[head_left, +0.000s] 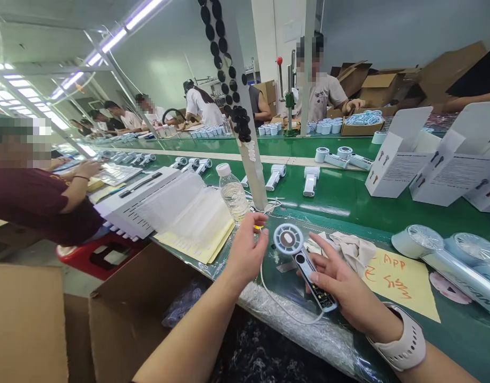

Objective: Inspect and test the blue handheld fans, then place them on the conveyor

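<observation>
A light-blue handheld fan (pixel 288 239) with a round ringed head is in my right hand (pixel 336 282). My thumb and lower fingers grip its handle, while the index finger points away. The handle's face is uncovered, showing a circuit board (pixel 320 293). A white cable (pixel 271 291) loops from the handle's lower end up toward my left hand (pixel 248 250). That hand hovers left of the fan head, thumb and fingers apart. Something small and yellow shows by its fingers, too little to name. Behind it stands a clear water bottle (pixel 233 194).
A post (pixel 251 170) rises from the bench beyond the bottle. Left lie papers (pixel 189 213). Right are a cloth (pixel 351 250), a yellow note (pixel 404 282), finished-looking fans (pixel 460 266) and white boxes (pixel 400 165). More fans (pixel 311 181) lie on the green belt. Co-workers sit beyond and at left.
</observation>
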`<state>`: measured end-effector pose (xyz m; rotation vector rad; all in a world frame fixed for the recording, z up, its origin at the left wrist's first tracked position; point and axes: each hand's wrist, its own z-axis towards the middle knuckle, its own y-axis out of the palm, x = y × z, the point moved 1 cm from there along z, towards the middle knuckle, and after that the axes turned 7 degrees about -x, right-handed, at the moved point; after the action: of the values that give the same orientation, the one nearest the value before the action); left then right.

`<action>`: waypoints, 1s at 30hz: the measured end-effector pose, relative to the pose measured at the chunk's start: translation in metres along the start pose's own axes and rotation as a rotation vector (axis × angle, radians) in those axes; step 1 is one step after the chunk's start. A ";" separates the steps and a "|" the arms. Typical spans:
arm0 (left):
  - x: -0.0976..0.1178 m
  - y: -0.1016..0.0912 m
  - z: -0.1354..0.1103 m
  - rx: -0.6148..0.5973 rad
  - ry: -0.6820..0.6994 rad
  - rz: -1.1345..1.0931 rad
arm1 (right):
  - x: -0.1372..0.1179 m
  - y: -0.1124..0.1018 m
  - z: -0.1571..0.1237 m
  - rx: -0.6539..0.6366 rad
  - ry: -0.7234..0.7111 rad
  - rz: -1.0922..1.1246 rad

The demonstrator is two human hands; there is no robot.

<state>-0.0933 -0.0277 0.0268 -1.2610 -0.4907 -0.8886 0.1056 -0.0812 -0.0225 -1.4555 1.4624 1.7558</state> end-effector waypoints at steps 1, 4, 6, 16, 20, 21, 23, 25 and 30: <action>-0.008 -0.014 0.002 0.062 0.013 0.134 | -0.003 -0.001 0.000 0.026 0.000 0.031; -0.044 -0.069 0.005 0.279 -0.033 0.532 | -0.011 -0.003 0.002 0.135 -0.035 0.126; -0.075 -0.105 0.006 0.267 -0.171 0.770 | -0.015 -0.004 0.003 0.197 -0.064 0.152; -0.139 -0.141 0.000 0.081 -0.334 0.879 | -0.015 -0.002 0.011 0.211 -0.051 0.133; -0.126 -0.144 0.007 0.068 -0.305 0.862 | -0.015 -0.004 0.012 0.221 -0.043 0.109; -0.120 -0.144 0.008 0.048 -0.301 0.857 | -0.015 -0.004 0.012 0.221 -0.046 0.102; -0.107 -0.143 0.011 0.038 -0.313 0.855 | -0.015 -0.004 0.012 0.215 -0.054 0.084; -0.090 -0.141 0.012 0.117 -0.333 0.841 | -0.014 -0.003 0.012 0.211 -0.067 0.065; -0.057 -0.133 0.012 0.339 -0.286 0.740 | -0.010 -0.003 0.013 0.195 -0.123 0.007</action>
<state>-0.2304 -0.0057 0.0674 -1.1296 -0.3352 0.0011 0.1060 -0.0659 -0.0167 -1.2242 1.5279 1.6251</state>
